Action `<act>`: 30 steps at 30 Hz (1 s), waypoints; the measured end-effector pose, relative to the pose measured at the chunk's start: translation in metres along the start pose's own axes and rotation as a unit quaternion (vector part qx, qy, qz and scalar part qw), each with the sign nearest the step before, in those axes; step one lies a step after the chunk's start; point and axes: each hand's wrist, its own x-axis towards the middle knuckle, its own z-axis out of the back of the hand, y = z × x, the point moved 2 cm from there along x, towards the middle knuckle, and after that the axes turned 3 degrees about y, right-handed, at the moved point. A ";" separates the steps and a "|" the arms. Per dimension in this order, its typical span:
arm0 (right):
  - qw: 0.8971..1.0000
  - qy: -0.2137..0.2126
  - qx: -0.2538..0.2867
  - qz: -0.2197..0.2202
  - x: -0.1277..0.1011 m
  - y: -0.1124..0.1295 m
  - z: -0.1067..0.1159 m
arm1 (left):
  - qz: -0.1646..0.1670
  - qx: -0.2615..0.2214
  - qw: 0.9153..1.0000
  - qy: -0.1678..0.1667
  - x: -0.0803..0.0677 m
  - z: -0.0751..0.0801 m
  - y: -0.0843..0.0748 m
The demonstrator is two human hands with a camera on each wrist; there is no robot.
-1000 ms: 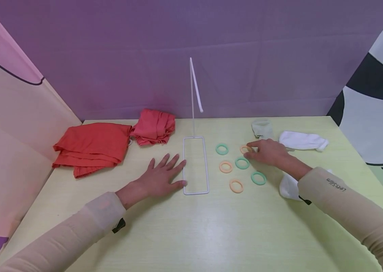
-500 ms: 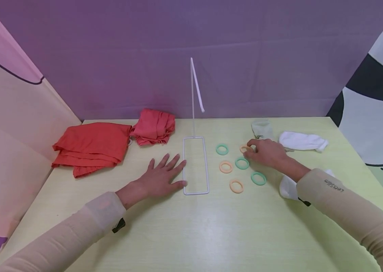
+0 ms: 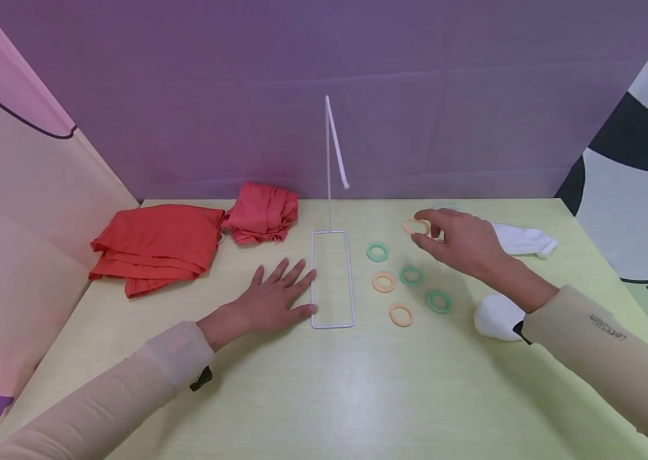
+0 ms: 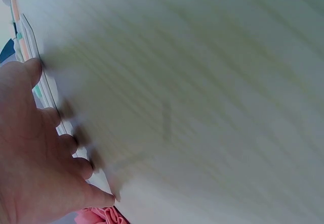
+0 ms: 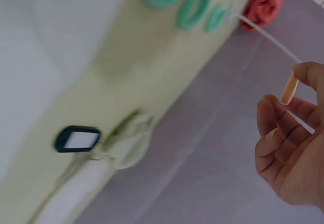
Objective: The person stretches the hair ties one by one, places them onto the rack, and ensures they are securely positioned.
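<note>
My right hand (image 3: 450, 239) is raised above the table and pinches an orange ring (image 3: 415, 226) between thumb and fingers; the right wrist view shows the same orange ring (image 5: 289, 88) edge-on at my fingertips. A white wire stand (image 3: 332, 278) with a rectangular base and a tall hooked rod rises at the table's middle. My left hand (image 3: 273, 298) lies flat on the table, fingers spread, touching the base's left side. Three green rings (image 3: 377, 252) and two orange rings (image 3: 384, 282) lie on the table right of the stand.
Red cloths (image 3: 154, 246) lie folded and bunched at the back left. White socks (image 3: 521, 240) lie at the back right and a white bundle (image 3: 496, 317) sits under my right forearm. Purple backdrop walls in the yellow-green table (image 3: 324, 396).
My right hand has picked the orange ring off the table and lifted it up and slightly back. The left hand has stayed flat beside the stand.
</note>
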 end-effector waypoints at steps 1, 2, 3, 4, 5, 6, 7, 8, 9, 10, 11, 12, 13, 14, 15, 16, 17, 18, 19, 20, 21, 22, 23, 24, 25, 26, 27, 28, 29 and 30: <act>1.000 -0.018 0.001 0.013 -0.001 0.006 0.004 | 0.001 0.002 1.000 0.001 0.000 0.000 0.000; 0.999 -0.037 0.001 0.026 -0.003 0.011 0.009 | 0.000 0.003 1.000 0.000 0.001 -0.001 0.001; 0.998 -0.056 0.001 0.040 -0.004 0.017 0.013 | -0.001 0.002 1.000 -0.001 0.001 -0.001 0.001; 0.996 -0.074 0.000 0.056 -0.006 0.022 0.018 | -0.002 0.001 1.000 -0.002 0.001 -0.001 0.001; 0.993 -0.096 0.000 0.075 -0.007 0.027 0.022 | -0.003 0.000 1.000 -0.003 0.001 -0.001 0.001; 0.989 -0.117 0.000 0.094 -0.008 0.033 0.026 | -0.004 -0.002 1.000 -0.004 0.000 -0.001 0.001; 0.984 -0.137 -0.001 0.112 -0.009 0.038 0.031 | -0.003 -0.003 1.000 -0.004 0.000 -0.001 0.001; 0.979 -0.155 -0.002 0.131 -0.010 0.043 0.034 | -0.004 -0.004 1.000 -0.004 0.000 -0.001 0.000; 0.974 -0.172 -0.002 0.149 -0.012 0.048 0.038 | -0.004 -0.005 1.000 -0.003 0.000 0.000 0.000; 0.968 -0.188 -0.002 0.167 -0.013 0.053 0.041 | -0.003 -0.004 1.000 -0.003 0.000 -0.001 0.000; 0.962 -0.204 -0.003 0.183 -0.014 0.057 0.044 | -0.003 -0.004 1.000 -0.003 -0.001 0.000 0.000; 0.957 -0.214 -0.004 0.196 -0.016 0.062 0.048 | -0.003 -0.003 1.000 -0.002 -0.001 -0.001 0.000; 0.951 -0.226 -0.004 0.210 -0.017 0.067 0.051 | -0.003 -0.002 1.000 -0.002 -0.001 -0.001 0.000; 0.945 -0.239 -0.005 0.224 -0.018 0.072 0.054 | -0.004 -0.002 1.000 -0.003 -0.001 -0.001 0.000; 0.939 -0.251 -0.006 0.236 -0.019 0.077 0.057 | -0.005 -0.002 1.000 -0.004 -0.001 -0.001 0.000; 0.933 -0.262 -0.007 0.247 -0.020 0.082 0.060 | -0.006 -0.001 1.000 -0.004 -0.001 -0.001 0.000; 0.927 -0.273 -0.006 0.258 -0.021 0.087 0.063 | -0.008 -0.001 1.000 -0.004 0.000 -0.001 0.000; 0.921 -0.283 -0.005 0.268 -0.022 0.092 0.066 | -0.010 0.000 1.000 -0.003 0.000 -0.001 0.001; 0.915 -0.294 -0.003 0.278 -0.023 0.096 0.069 | -0.011 0.001 1.000 -0.002 0.000 -0.001 0.001; 0.909 -0.303 -0.001 0.286 -0.024 0.101 0.071 | -0.013 0.002 1.000 -0.002 0.000 -0.001 0.001; 0.904 -0.310 0.002 0.294 -0.025 0.105 0.073 | -0.015 0.004 1.000 -0.001 0.000 -0.001 0.001; 0.899 -0.317 0.004 0.302 -0.026 0.109 0.076 | -0.019 0.004 1.000 -0.002 0.000 -0.001 0.001; 0.895 -0.323 0.009 0.308 -0.026 0.112 0.078 | -0.022 0.005 1.000 -0.003 0.000 -0.001 0.001; 0.891 -0.330 0.012 0.313 -0.027 0.116 0.080 | -0.022 0.009 1.000 -0.002 0.000 -0.001 0.002; 0.887 -0.335 0.013 0.317 -0.027 0.119 0.081 | -0.024 0.011 1.000 -0.003 0.000 -0.001 0.002; 0.884 -0.342 0.014 0.320 -0.026 0.122 0.082 | -0.026 0.013 1.000 -0.004 0.000 -0.001 0.002; 0.880 -0.349 0.013 0.322 -0.026 0.125 0.083 | -0.028 0.015 0.999 -0.006 0.001 -0.001 0.002; 0.877 -0.356 0.011 0.324 -0.025 0.127 0.084 | -0.029 0.016 0.999 -0.008 0.001 -0.001 0.002; 0.874 -0.362 0.010 0.324 -0.023 0.130 0.085 | -0.030 0.017 0.999 -0.008 0.001 -0.001 0.002; 0.871 -0.369 0.005 0.324 -0.022 0.132 0.086 | -0.030 0.018 0.999 -0.008 0.001 -0.001 0.002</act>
